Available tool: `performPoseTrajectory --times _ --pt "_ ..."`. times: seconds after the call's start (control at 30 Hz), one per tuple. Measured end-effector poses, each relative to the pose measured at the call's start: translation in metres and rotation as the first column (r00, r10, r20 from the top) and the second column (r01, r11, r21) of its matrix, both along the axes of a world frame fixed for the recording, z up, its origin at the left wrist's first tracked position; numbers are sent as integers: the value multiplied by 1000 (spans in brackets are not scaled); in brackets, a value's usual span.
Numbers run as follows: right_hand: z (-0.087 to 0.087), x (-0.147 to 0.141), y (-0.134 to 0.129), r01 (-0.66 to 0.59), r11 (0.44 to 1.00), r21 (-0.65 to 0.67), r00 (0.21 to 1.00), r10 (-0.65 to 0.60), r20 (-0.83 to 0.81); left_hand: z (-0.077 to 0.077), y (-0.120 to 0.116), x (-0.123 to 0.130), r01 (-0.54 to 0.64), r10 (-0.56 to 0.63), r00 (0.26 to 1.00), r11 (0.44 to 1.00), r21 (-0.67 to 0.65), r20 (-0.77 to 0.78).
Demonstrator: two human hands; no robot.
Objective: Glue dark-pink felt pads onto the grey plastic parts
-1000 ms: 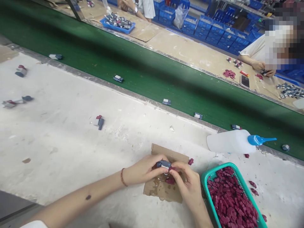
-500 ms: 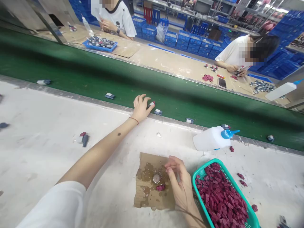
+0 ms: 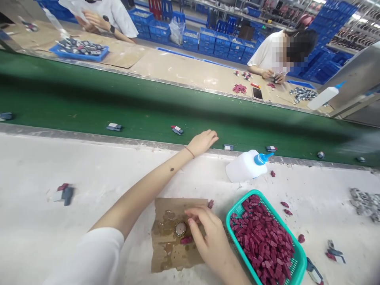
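Observation:
My left hand (image 3: 204,141) reaches to the near edge of the green conveyor belt (image 3: 142,109), its fingers curled down. Whatever may be under the fingers is hidden. A small grey, white and red plastic piece (image 3: 177,130) lies on the belt left of this hand, and a grey and white piece (image 3: 228,147) lies to its right. My right hand (image 3: 208,233) hovers over a stained cardboard sheet (image 3: 169,259), thumb and fingertips slightly apart, with nothing visible between them. Beside its fingertips are a round metal cap (image 3: 180,229) and a dark red piece (image 3: 186,240).
A teal basket (image 3: 228,221) of dark red pieces stands right of my right hand. Behind it lies a white bottle (image 3: 246,166) with a blue nozzle. Loose pieces (image 3: 335,253) are on the right. Two people sit across the belt; a blue tray (image 3: 102,55) is by one.
My left hand has let go of the red, white and grey piece on the belt and moved right, fingers now curled. The view has shifted; my right hand stays over the cardboard.

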State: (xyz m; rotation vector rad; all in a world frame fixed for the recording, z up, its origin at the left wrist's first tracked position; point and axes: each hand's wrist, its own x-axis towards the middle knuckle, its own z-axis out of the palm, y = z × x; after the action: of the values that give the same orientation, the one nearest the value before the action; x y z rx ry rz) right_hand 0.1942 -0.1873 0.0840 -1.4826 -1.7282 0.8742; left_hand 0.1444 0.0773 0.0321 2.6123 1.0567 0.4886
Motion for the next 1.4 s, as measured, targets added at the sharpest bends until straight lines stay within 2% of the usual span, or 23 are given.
performPoseTrajectory --times 0.07,0.13,0.2,0.27,0.33,0.4,0.53,0.63,0.7,0.8,0.9,1.0,1.03,1.1,1.17,1.23,1.33,1.4 --pt "10 11 -4 15 999 29 997 -17 82 3 -7 27 50 -50 999 999 -10 -16" --pt "18 33 -12 151 986 68 970 -161 184 3 -13 46 101 -101 994 995 -18 -38" --pt "20 62 -23 367 923 117 869 -385 312 3 -17 58 144 -145 988 989 -22 -57" --pt "15 90 -34 523 837 158 713 -532 458 2 -20 65 166 -168 983 986 -27 -68" --pt "7 112 -42 566 810 154 619 -541 569 2 -23 71 165 -167 983 986 -35 -76" --pt "-1 122 -45 567 808 162 568 -525 634 4 -26 74 154 -157 984 987 -44 -80" --pt "-11 123 -38 569 806 164 527 -510 680 9 -36 61 132 -134 989 991 -37 -67" --pt "-9 122 -34 589 797 137 591 -540 600 12 -48 24 159 -160 986 987 -22 -50" --pt "-4 123 -33 619 777 113 651 -589 479 11 -59 -11 212 -213 976 977 -22 -52" --pt "8 118 -32 666 746 -18 736 -652 181 6 -79 -62 289 -290 954 957 -15 -72" --pt "20 100 -29 581 782 -228 768 -619 -164 0 -97 -101 307 -306 951 952 14 -52" --pt "24 72 -23 440 816 -375 742 -566 -360 1 -114 -126 238 -231 966 970 -54 117" --pt "23 62 -20 406 812 -420 728 -565 -389 3 -120 -131 200 -176 964 974 -110 200" --pt "19 43 -14 346 794 -500 706 -571 -420 9 -133 -138 85 16 934 960 -265 357" --pt "12 27 -8 281 784 -553 709 -558 -432 14 -147 -143 -32 271 847 885 -465 457" --pt "5 16 -1 231 792 -565 739 -521 -427 19 -159 -147 -53 498 715 738 -673 490" --pt "-5 7 4 192 834 -517 825 -422 -376 24 -173 -152 115 694 544 495 -861 472" --pt "-10 5 4 167 875 -455 889 -333 -314 27 -181 -155 222 754 476 396 -891 453"
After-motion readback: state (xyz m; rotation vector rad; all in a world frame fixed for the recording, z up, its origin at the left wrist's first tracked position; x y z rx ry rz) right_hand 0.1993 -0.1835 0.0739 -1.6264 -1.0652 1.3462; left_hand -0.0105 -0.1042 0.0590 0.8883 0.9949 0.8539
